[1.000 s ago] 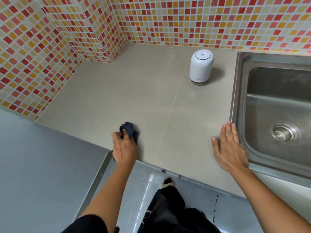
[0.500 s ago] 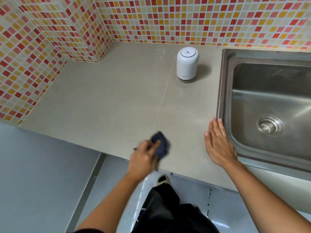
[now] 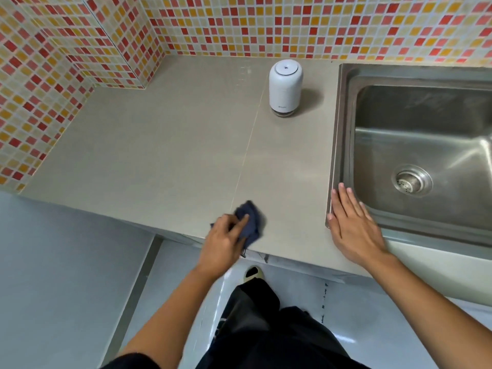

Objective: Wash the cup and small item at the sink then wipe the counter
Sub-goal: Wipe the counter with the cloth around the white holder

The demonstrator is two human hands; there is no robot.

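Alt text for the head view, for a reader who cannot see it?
A person's left hand grips a dark blue cloth on the grey counter near its front edge, while the right hand rests flat by the corner of the sink. A white container stands upright further back, before a red and orange mosaic wall.

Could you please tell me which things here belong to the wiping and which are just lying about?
In the job:
dark blue cloth, held in the left hand
counter under it
right hand, flat at the sink corner

Lying about:
white canister, upright, apart from both hands
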